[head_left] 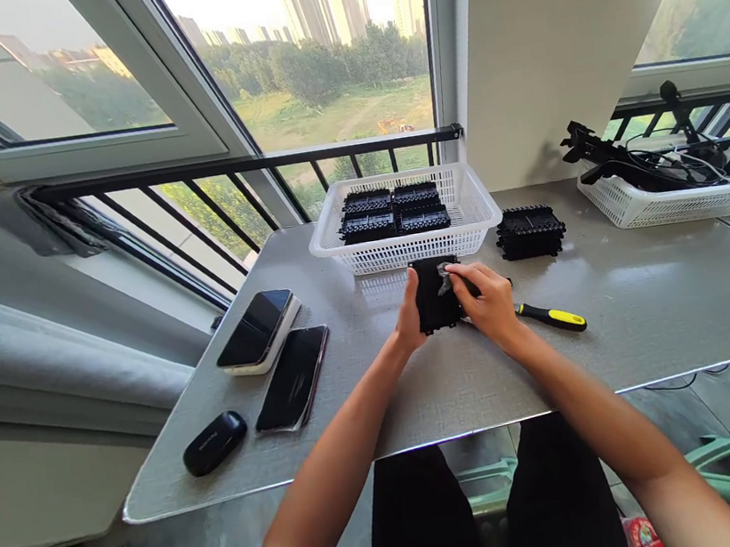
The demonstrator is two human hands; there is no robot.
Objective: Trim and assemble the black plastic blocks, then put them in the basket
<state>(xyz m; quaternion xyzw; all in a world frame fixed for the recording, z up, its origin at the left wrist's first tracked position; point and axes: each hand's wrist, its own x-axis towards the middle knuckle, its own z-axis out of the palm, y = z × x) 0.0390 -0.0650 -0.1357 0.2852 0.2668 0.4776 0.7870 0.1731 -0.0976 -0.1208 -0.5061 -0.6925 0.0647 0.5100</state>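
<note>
My left hand (pixel 408 311) grips the left edge of a flat black plastic part (pixel 434 300) with small teeth along its lower edge, holding it above the table. Against its face, my right hand (pixel 488 300) pinches a crumpled greyish, see-through scrap (pixel 444 279); whether it is film or cloth I cannot tell. My right fingers cover part of the black part's right side. Just right of that hand lies a tool with a black and yellow handle (pixel 556 317), its other end hidden behind the hand.
Behind my hands, a white basket (pixel 406 254) holds several black toothed parts (pixel 394 211). More are stacked (pixel 530 231) to its right. Another white basket (pixel 658 206) carries black gear and cables. Two phones (pixel 256 326) (pixel 294 379) and a black case (pixel 215 443) lie left.
</note>
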